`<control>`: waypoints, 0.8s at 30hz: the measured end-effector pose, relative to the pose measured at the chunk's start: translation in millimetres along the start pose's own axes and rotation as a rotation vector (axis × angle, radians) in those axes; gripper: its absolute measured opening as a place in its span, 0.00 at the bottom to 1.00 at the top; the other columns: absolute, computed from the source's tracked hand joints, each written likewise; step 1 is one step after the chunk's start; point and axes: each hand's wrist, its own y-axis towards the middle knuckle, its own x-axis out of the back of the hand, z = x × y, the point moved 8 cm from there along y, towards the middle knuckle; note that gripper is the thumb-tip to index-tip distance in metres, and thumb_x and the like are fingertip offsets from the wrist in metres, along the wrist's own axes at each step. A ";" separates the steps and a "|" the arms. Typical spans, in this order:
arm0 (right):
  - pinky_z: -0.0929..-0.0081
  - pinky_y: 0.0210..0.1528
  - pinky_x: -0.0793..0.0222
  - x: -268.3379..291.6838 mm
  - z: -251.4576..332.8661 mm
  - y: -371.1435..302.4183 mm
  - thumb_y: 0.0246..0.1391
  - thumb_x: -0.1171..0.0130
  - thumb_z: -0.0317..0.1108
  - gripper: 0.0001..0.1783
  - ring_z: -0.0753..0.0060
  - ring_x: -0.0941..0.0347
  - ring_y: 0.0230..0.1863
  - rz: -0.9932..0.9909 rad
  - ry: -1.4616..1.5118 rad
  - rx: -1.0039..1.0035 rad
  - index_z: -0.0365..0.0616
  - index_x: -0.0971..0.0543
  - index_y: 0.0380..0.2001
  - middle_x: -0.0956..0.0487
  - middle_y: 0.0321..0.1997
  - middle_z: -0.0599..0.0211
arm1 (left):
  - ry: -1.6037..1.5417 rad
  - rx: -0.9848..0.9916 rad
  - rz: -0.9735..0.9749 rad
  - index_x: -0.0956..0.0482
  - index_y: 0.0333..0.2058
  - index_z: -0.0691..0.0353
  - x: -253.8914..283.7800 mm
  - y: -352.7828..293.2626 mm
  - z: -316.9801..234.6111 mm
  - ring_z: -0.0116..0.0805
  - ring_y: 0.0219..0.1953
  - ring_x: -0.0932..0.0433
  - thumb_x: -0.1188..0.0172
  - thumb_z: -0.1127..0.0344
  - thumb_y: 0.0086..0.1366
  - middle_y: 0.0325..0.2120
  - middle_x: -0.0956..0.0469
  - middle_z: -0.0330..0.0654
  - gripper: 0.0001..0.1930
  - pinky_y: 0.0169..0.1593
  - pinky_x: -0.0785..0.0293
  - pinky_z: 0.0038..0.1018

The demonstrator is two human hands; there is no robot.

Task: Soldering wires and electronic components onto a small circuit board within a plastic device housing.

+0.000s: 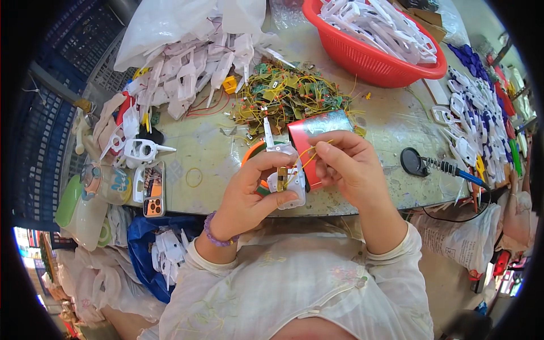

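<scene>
My left hand (254, 190) grips a white plastic housing (298, 195) over the table's near edge, thumb across its lower part. A small brass-coloured metal part (281, 178) sits at the housing, beside my left fingers. The white pointed stem above it reaches toward the pile of boards. My right hand (350, 164) pinches a thin yellow wire (306, 152) between thumb and forefinger, just right of the housing. That wire runs down toward the housing; where it ends is hidden. Behind my hands stands a shiny red box (300, 134), partly covered by my right hand.
Green circuit boards with yellow wires (289, 93) are heaped beyond my hands. White plastic pieces (192, 71) spill from a bag at the far left. A red basket (368, 67) stands far right. Rightward lies a soldering iron (467, 175). A phone (153, 190) rests at left.
</scene>
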 end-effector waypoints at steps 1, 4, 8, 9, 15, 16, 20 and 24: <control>0.85 0.24 0.32 -0.3 1.0 1.2 0.53 0.41 0.30 0.15 0.85 0.29 0.27 -0.004 0.029 0.007 0.37 0.24 0.45 0.22 0.32 0.72 | 0.010 0.028 -0.006 0.33 0.50 0.64 1.4 0.4 2.2 0.33 0.52 0.30 0.35 0.78 0.52 0.49 0.30 0.44 0.26 0.55 0.34 0.30; 0.86 0.26 0.31 -9.4 11.9 0.7 0.54 0.42 0.27 0.09 0.86 0.29 0.29 0.003 -0.089 0.133 0.39 0.21 0.39 0.22 0.29 0.73 | -0.014 0.158 -0.095 0.34 0.52 0.64 9.5 -1.9 6.0 0.34 0.52 0.30 0.37 0.77 0.54 0.50 0.31 0.43 0.26 0.54 0.34 0.29; 0.83 0.34 0.31 -37.7 25.8 -3.6 0.49 0.41 0.20 0.10 0.80 0.25 0.32 0.094 -0.561 0.357 0.39 0.19 0.37 0.20 0.35 0.68 | 0.704 -0.056 -0.274 0.31 0.53 0.62 18.7 7.5 -33.8 0.49 0.59 0.35 0.35 0.73 0.49 0.54 0.31 0.49 0.29 0.62 0.44 0.41; 0.81 0.33 0.31 -49.0 32.7 -7.2 0.47 0.40 0.20 0.12 0.77 0.26 0.32 0.130 -0.664 0.533 0.41 0.19 0.37 0.20 0.33 0.68 | 0.704 -0.052 -0.223 0.28 0.50 0.61 19.2 6.8 -31.0 0.46 0.57 0.32 0.36 0.74 0.49 0.49 0.27 0.47 0.25 0.62 0.45 0.43; 0.76 0.31 0.33 -57.6 49.8 -1.7 0.42 0.34 0.25 0.14 0.71 0.28 0.31 0.173 -0.844 0.788 0.44 0.19 0.37 0.22 0.31 0.67 | 0.412 0.050 -0.325 0.19 0.32 0.60 34.5 9.8 -14.4 0.31 0.34 0.20 0.37 0.74 0.52 0.28 0.18 0.37 0.07 0.61 0.46 0.46; 0.77 0.31 0.33 -51.0 59.7 4.8 0.43 0.34 0.26 0.14 0.71 0.28 0.31 0.133 -0.880 0.775 0.43 0.19 0.37 0.22 0.31 0.66 | 0.395 0.061 -0.342 0.18 0.32 0.60 37.0 9.2 -12.0 0.30 0.33 0.21 0.37 0.74 0.52 0.27 0.19 0.36 0.07 0.61 0.45 0.46; 0.71 0.39 0.29 25.5 137.7 62.7 0.50 0.42 0.32 0.11 0.66 0.24 0.34 -0.461 -1.219 0.956 0.41 0.20 0.37 0.20 0.34 0.60 | 0.354 0.099 -0.402 0.18 0.29 0.61 44.6 2.1 -7.1 0.29 0.30 0.22 0.35 0.74 0.51 0.25 0.19 0.36 0.05 0.59 0.41 0.43; 0.63 0.45 0.29 122.4 166.9 143.2 0.45 0.40 0.36 0.13 0.56 0.24 0.42 -0.691 -1.642 0.391 0.49 0.18 0.37 0.20 0.41 0.58 | 0.363 0.056 -0.421 0.18 0.29 0.62 41.0 5.2 -11.4 0.29 0.29 0.23 0.35 0.75 0.51 0.24 0.20 0.37 0.05 0.57 0.38 0.39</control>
